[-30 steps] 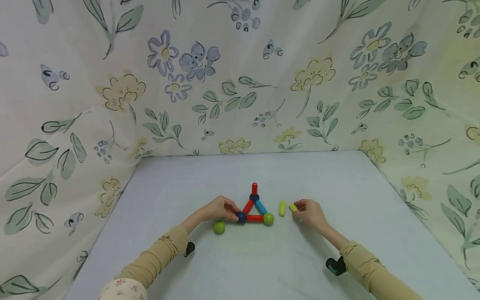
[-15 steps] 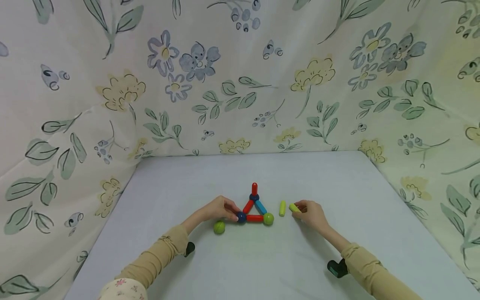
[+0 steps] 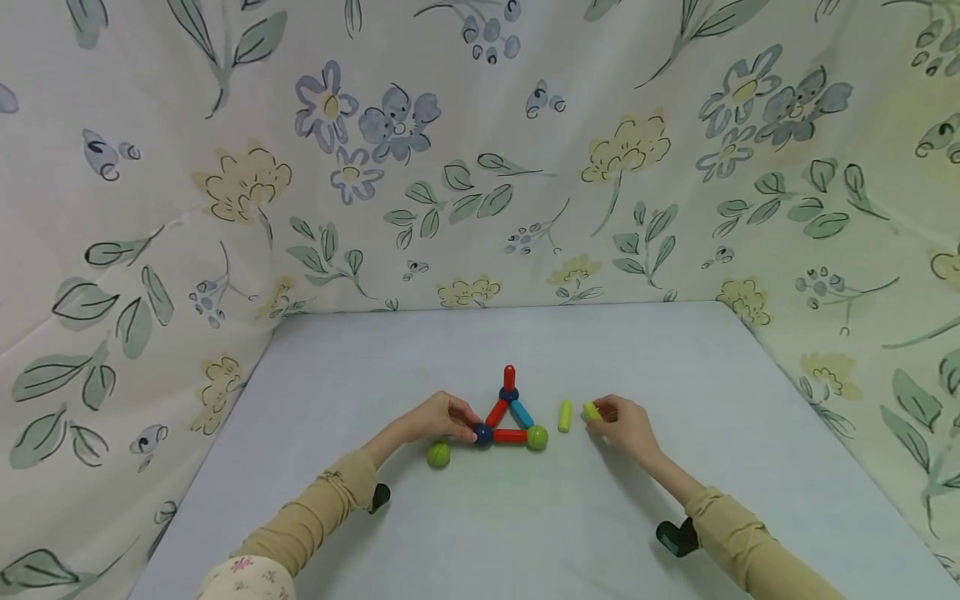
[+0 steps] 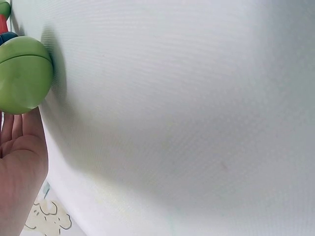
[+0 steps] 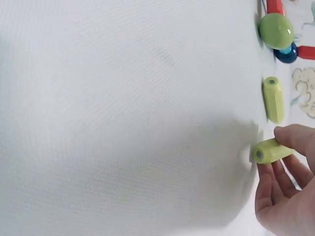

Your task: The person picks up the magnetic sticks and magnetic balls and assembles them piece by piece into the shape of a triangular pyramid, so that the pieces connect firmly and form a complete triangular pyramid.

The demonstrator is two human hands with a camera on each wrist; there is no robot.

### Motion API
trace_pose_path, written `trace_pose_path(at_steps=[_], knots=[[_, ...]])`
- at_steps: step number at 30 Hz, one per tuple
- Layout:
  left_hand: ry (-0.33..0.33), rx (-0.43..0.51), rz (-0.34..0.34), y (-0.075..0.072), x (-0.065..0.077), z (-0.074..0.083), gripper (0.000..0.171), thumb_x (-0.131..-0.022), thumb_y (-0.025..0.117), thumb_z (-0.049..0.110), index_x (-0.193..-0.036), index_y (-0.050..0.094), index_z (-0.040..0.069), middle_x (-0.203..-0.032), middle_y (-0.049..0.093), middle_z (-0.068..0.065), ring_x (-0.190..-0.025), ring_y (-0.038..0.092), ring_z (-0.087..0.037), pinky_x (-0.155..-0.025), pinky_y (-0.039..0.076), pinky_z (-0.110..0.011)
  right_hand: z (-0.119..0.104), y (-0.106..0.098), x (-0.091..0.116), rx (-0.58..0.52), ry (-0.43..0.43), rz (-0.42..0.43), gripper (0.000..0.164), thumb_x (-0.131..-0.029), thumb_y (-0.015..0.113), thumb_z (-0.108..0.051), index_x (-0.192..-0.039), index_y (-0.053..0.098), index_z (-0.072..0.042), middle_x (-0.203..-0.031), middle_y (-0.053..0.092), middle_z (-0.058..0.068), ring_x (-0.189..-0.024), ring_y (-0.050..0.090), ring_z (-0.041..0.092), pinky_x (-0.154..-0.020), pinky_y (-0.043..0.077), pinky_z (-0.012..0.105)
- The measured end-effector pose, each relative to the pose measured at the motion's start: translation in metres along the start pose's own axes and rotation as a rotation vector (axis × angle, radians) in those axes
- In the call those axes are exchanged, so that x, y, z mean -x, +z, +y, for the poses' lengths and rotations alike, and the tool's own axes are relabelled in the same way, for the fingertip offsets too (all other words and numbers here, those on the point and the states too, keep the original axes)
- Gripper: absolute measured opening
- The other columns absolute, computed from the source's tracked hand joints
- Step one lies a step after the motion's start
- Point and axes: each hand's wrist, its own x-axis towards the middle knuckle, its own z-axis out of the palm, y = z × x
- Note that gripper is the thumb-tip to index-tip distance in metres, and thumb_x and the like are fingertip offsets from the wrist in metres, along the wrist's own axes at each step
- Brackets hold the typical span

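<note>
My left hand [image 3: 444,417] holds a dark blue ball [image 3: 484,435] at the left corner of a triangle of rods and balls. Its sides are two red rods [image 3: 510,437] and a blue rod [image 3: 521,413], with a green ball [image 3: 537,437] at the right corner. From the dark blue ball [image 3: 509,395] at the far corner, another red rod [image 3: 510,378] points away. Between thumb and fingers, my right hand [image 3: 624,427] pinches a yellow-green rod [image 5: 270,151], low over the table. Just left of it lies a second yellow-green rod [image 5: 273,100].
A loose green ball [image 4: 24,73] rests on the table near my left hand, apart from the triangle. The white table [image 3: 480,525] ends at a floral cloth [image 3: 480,167] behind and at the sides.
My right hand has shifted slightly to the right, and the rod in it has moved and turned a little. The left hand and the triangle stay where they were.
</note>
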Motion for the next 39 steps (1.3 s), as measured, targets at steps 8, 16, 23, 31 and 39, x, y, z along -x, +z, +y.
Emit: trace_pose_path(at_steps=[8, 16, 23, 31, 39], knots=[[0.007, 0.008, -0.005, 0.000, -0.001, -0.001, 0.024, -0.082, 0.074, 0.012, -0.104, 0.071, 0.003, -0.102, 0.072, -0.010, -0.087, 0.066, -0.012, -0.085, 0.054, -0.028, 0.002, -0.001, -0.003, -0.032, -0.010, 0.037, 0.029, -0.081, 0.072, -0.007, -0.107, 0.064, 0.004, -0.099, 0.068, 0.020, -0.089, 0.066, 0.029, -0.072, 0.054, 0.030], [0.002, 0.016, -0.002, 0.000, -0.002, -0.002, 0.024, -0.081, 0.074, 0.011, -0.103, 0.071, 0.002, -0.102, 0.072, -0.011, -0.088, 0.067, -0.013, -0.085, 0.054, -0.028, -0.003, -0.002, -0.004, -0.058, -0.055, 0.066, 0.028, -0.081, 0.073, -0.010, -0.105, 0.064, 0.002, -0.098, 0.069, 0.018, -0.089, 0.067, 0.029, -0.077, 0.056, 0.036], [-0.012, 0.009, 0.001, 0.000, -0.002, -0.002, 0.024, -0.081, 0.074, 0.012, -0.104, 0.071, 0.003, -0.102, 0.072, -0.010, -0.088, 0.067, -0.013, -0.086, 0.053, -0.028, -0.016, 0.000, -0.003, -0.137, -0.063, 0.045, 0.028, -0.082, 0.072, -0.009, -0.106, 0.063, 0.003, -0.101, 0.069, 0.019, -0.092, 0.067, 0.029, -0.079, 0.056, 0.030], [-0.024, 0.011, 0.001, 0.000, -0.002, -0.002, 0.024, -0.081, 0.075, 0.012, -0.103, 0.071, 0.004, -0.102, 0.072, -0.009, -0.088, 0.066, -0.013, -0.087, 0.053, -0.029, -0.036, 0.009, 0.000, -0.260, -0.099, -0.012, 0.027, -0.080, 0.074, -0.006, -0.103, 0.063, 0.002, -0.099, 0.069, 0.018, -0.087, 0.068, 0.021, -0.074, 0.055, 0.019], [-0.018, 0.020, -0.001, 0.000, -0.001, 0.000, 0.025, -0.081, 0.074, 0.012, -0.103, 0.071, 0.003, -0.101, 0.072, -0.010, -0.087, 0.067, -0.013, -0.086, 0.054, -0.029, -0.049, 0.021, 0.005, -0.311, -0.133, -0.093, 0.029, -0.080, 0.075, -0.010, -0.105, 0.062, 0.000, -0.100, 0.069, 0.016, -0.088, 0.068, 0.023, -0.076, 0.056, 0.021]])
